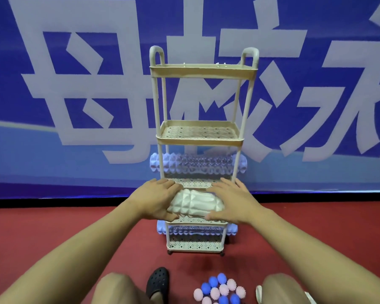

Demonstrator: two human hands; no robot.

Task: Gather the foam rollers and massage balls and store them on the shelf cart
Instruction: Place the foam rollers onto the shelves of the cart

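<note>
Between our palms sits the white roller [195,205], level with the cart's [201,69] third shelf; left hand [157,200] and right hand [233,202] press its ends with straight fingers. Blue rollers [198,165] fill lower shelves; balls [219,289] wait on the floor.

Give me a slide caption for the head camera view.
Both hands hold a white foam roller at the shelf cart; massage balls wait on the floor.
</note>
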